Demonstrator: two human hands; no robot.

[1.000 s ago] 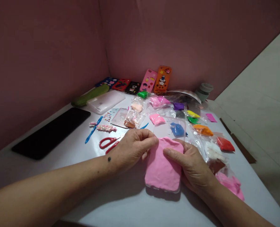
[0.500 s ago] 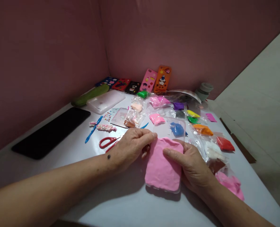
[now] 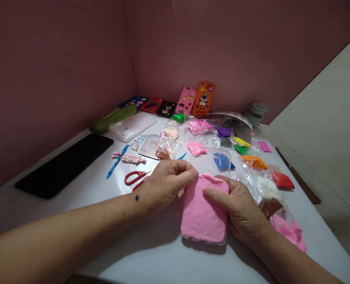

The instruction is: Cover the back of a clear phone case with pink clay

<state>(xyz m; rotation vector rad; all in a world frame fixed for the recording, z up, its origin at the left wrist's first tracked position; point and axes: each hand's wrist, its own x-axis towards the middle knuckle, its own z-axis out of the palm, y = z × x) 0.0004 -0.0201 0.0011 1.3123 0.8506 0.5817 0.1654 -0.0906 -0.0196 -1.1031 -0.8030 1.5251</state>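
Note:
A clear phone case (image 3: 211,154) is tilted up off the table, its lower part covered by a sheet of pink clay (image 3: 204,217). The top end of the case is bare and see-through. My right hand (image 3: 240,205) grips the case by its right side, thumb lying on the clay and fingers hidden behind. With thumb and forefinger pinched together, my left hand (image 3: 169,179) is closed on the clay's upper left edge. The clay's upper edge looks raised and uneven.
Red scissors (image 3: 135,178) lie left of my left hand, beside a blue modelling tool (image 3: 117,161). A black phone (image 3: 65,165) is farther left. Bags of coloured clay (image 3: 253,161) spread behind and to the right. Decorated cases (image 3: 203,98) lean on the wall.
The case has tilted slightly, and more of its bare top end shows. My left hand has shifted a little to the right along the clay's edge; the right hand keeps its grip.

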